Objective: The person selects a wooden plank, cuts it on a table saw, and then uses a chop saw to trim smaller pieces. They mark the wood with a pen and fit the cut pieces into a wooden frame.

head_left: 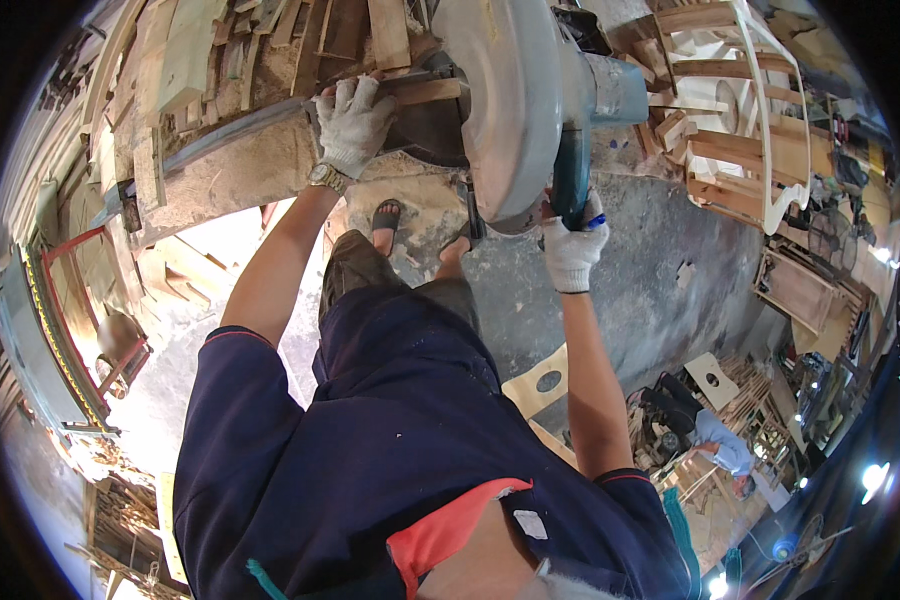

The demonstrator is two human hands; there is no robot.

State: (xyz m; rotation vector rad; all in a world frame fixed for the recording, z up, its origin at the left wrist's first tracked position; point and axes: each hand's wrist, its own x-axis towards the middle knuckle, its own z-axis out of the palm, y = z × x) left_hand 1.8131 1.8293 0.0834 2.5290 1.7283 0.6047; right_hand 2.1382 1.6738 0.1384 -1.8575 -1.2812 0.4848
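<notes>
A miter saw with a large grey blade guard [510,110] stands in front of me. My right hand [574,255], in a white knit glove with bare fingertips, is closed around the saw's dark teal handle [571,172]. To the left of the guard, my left hand [350,125], gloved the same way, presses a short wooden strip [426,92] onto the saw's dark base [432,135]. The strip's right end reaches close to the guard. Its left part is hidden under my fingers. Where the blade meets the wood cannot be seen.
Loose boards and offcuts [260,50] crowd the bench behind my left hand. White-edged wooden frames [760,140] stand at the far right. A wooden panel with an oval hole [540,380] is beside my right forearm. Another person [720,440] works at lower right.
</notes>
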